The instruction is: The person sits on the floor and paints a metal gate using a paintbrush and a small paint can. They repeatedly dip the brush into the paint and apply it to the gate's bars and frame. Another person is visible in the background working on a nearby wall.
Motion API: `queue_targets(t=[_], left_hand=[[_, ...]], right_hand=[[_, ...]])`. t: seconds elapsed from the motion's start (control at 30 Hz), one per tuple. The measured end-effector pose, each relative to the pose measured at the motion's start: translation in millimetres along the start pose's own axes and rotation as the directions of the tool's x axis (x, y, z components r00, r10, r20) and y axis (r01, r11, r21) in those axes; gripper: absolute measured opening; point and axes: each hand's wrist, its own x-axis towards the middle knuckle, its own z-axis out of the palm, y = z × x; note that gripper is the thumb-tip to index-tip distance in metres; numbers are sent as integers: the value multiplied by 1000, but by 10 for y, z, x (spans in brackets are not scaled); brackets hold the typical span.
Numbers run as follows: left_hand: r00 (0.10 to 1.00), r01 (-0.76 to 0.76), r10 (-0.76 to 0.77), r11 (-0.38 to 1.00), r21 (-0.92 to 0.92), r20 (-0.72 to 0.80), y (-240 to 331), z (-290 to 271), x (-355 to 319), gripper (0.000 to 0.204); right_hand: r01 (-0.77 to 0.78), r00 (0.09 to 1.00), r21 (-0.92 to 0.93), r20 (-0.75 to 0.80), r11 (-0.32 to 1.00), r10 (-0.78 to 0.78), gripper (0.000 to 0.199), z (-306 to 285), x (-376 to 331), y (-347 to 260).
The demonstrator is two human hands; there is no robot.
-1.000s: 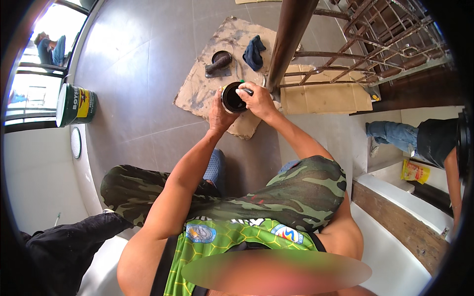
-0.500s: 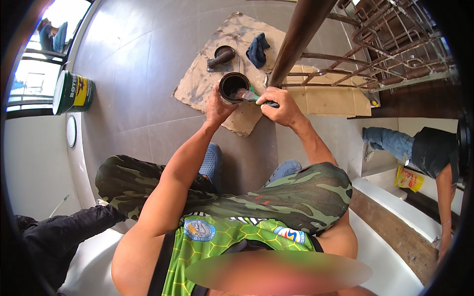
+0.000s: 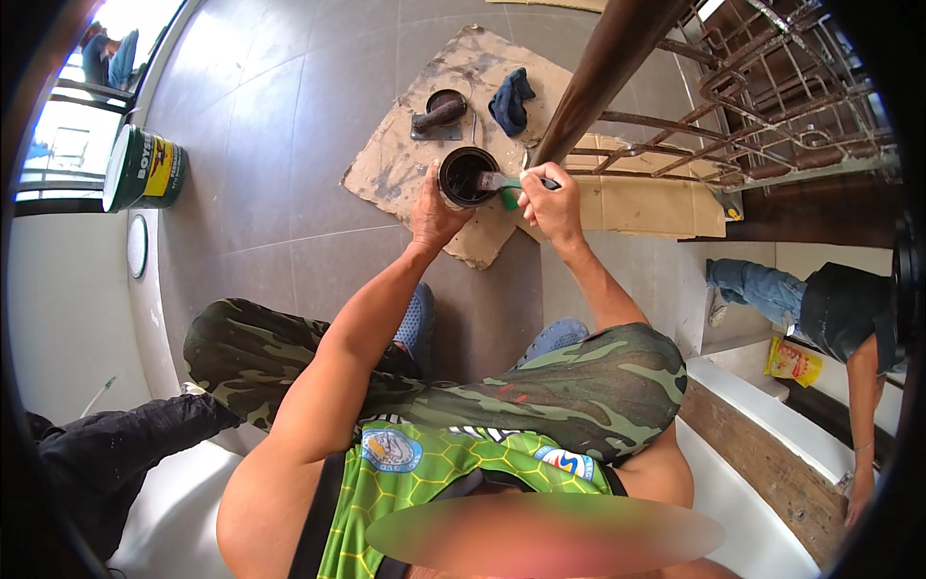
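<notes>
My left hand is wrapped round the near left side of a round can with dark brown paint inside, held over the cardboard. A paintbrush with a green handle is gripped in my right hand. Its bristle end lies at the can's right rim, pointing left over the opening. On the cardboard beyond the can sits a dark stained cylindrical item on a flat plate. A crumpled dark blue cloth lies to the right of it.
Close beyond my right hand rises a brown post, joined to a rusty metal grille. More cardboard lies under the grille. A green bucket stands at the left. At the right, another person reaches down beside a wooden plank.
The can has shifted slightly right and its opening shows a little differently. My right hand has turned and the brush lies flatter, its bristles now at the right rim.
</notes>
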Motion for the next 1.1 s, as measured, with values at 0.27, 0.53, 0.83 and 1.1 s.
queue_targets(t=[0.27, 0.53, 0.83, 1.1], left_hand=[[1000, 15, -15, 1000, 5, 9, 6, 15, 20, 113], [999, 49, -49, 999, -1, 22, 3, 20, 28, 115], [999, 42, -40, 998, -45, 36, -52, 27, 63, 113], [1000, -5, 4, 1000, 23, 13, -5, -14, 86, 114]], right_hand=[[90, 992, -93, -83, 992, -98, 14, -97, -52, -56], [111, 990, -89, -73, 990, -118, 16, -141, -81, -129], [404, 913, -241, 174, 883, -370, 9, -106, -52, -93], [705, 699, -366, 503, 608, -507, 15, -258, -81, -184]])
